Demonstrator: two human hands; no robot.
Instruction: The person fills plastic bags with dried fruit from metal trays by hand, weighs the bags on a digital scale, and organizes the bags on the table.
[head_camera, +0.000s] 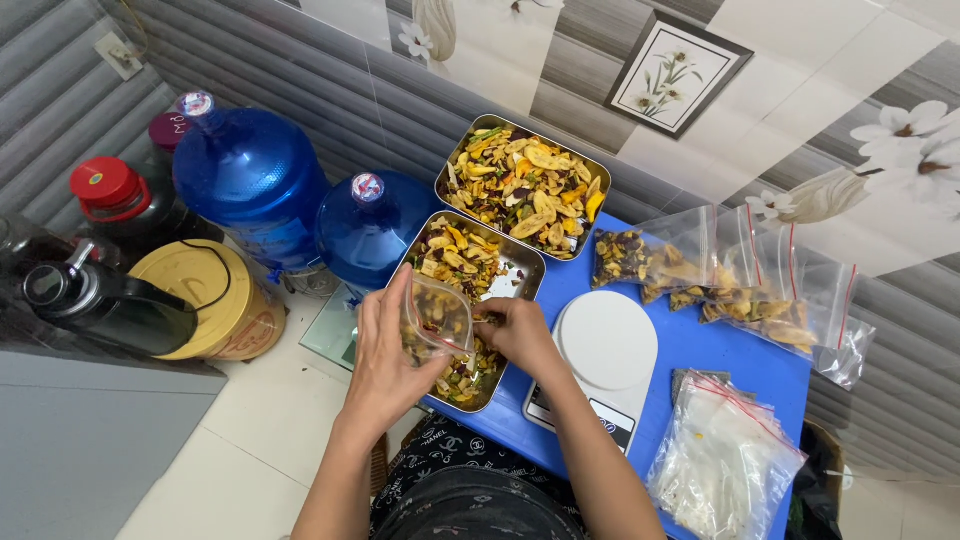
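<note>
My left hand (385, 355) holds a small clear zip bag (438, 318) open over the near metal tray (522, 266), which is part full of mixed dried fruit chips. My right hand (518, 330) is at the bag's mouth, fingers pinched on some chips. A second metal tray (598, 172), heaped with the same mix, lies behind the first. A white kitchen scale (606, 345) sits on the blue table (690, 345) just right of my right hand.
Filled zip bags (735, 290) lie at the table's back right, and a stack of empty zip bags (722, 462) at the front right. Two blue water jugs (255, 180) stand on the floor at left, beside a yellow tin (205, 295) and dark containers (110, 305).
</note>
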